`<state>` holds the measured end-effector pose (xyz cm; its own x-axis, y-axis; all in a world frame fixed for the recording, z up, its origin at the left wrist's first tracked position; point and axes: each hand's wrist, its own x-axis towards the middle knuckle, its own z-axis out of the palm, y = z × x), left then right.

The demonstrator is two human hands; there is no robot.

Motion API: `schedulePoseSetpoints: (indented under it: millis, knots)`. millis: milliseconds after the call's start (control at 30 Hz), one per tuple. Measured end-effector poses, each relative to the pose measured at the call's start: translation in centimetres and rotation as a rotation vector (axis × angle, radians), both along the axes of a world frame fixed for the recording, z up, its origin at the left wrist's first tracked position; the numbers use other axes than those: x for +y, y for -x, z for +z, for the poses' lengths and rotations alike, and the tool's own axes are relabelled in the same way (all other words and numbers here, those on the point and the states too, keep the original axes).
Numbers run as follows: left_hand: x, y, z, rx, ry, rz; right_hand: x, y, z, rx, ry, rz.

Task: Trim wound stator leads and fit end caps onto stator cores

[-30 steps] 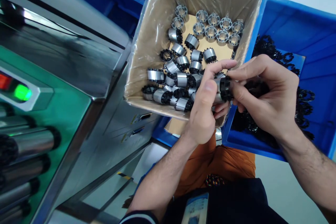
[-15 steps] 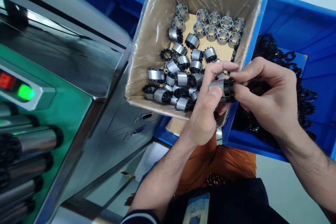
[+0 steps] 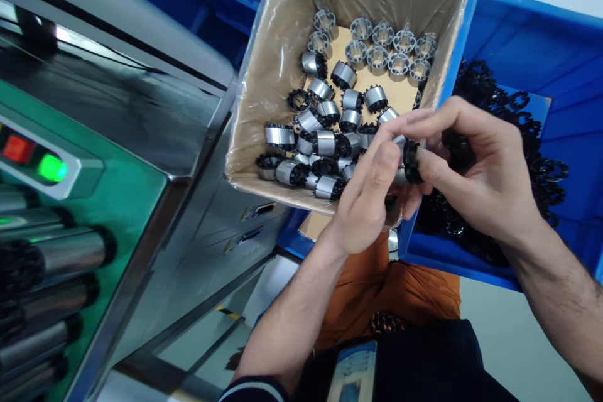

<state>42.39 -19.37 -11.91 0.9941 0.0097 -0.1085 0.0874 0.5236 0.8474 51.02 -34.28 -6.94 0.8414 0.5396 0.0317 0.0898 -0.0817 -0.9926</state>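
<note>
My left hand [image 3: 367,198] is closed round a short silver stator core [image 3: 412,162] with a black toothed plastic end facing right. The fingers of my right hand [image 3: 492,163] press on that black end, thumb below and index finger reaching over the top. Much of the core is hidden by my fingers. Both hands are over the right edge of a plastic-lined cardboard box [image 3: 268,69]. Inside it, bare silver cores [image 3: 377,58] stand in rows at the back, and several cores with black ends [image 3: 325,143] lie in a loose heap nearer me.
A blue bin [image 3: 560,44] on the right holds many black plastic rings [image 3: 518,116]. To the left stands a green-topped machine [image 3: 127,182] with red and green lights and a row of silver cylinders [image 3: 70,251]. A phone-like screen [image 3: 353,370] is at my waist.
My right hand has shifted slightly left and closed in on the core's black end, its index finger now over the top. The core has turned a little in my left hand.
</note>
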Motion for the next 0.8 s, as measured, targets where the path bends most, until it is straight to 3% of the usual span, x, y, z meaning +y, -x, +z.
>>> schedulePoseSetpoints:
  millis: [67,167,267,433,533,667,800]
  knots:
    - [0.0,-0.7,-0.4,-0.013,0.013,0.04,-0.2,-0.3,-0.4,0.097,-0.096,0.05]
    - [-0.2,-1.6,-0.2,0.031,0.019,0.254,-0.5,-0.8,-0.9,0.16,-0.184,0.014]
    - [-0.5,-1.7,0.5,0.081,0.048,0.411,-0.6,-0.8,-0.9,0.141,-0.145,-0.07]
    - [-0.7,-1.4,0.9,-0.004,-0.018,0.447,-0.7,-0.8,-0.8,0.026,-0.008,-0.079]
    - [-0.4,-1.7,0.5,0.058,0.021,0.423,-0.8,-1.0,-1.0,0.025,0.035,-0.045]
    - [0.0,-2.0,-0.2,0.063,0.127,0.228,-0.6,-0.6,-1.0,0.062,-0.05,-0.073]
    - [-0.3,-1.2,0.2,0.004,-0.06,0.1,-0.1,0.5,-0.1,0.118,-0.101,-0.129]
